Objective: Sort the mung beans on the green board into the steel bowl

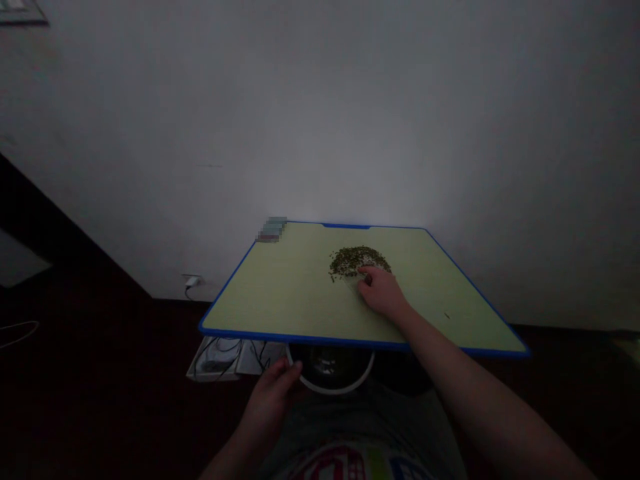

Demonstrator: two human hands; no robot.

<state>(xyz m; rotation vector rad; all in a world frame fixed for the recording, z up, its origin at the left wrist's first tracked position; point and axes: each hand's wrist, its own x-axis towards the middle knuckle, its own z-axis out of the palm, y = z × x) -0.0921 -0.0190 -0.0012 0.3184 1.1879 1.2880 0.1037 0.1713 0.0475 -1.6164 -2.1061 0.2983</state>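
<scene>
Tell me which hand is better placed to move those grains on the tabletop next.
Probably the right hand: it is over the tabletop, at the near side of the grains. The left hand is below the near edge, holding the bowl by its rim.

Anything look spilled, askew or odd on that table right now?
One thing: a small dark speck lies alone on the table, to the right of the right hand and well apart from the grains. It's too small to identify. Nothing else there stands out.
</scene>
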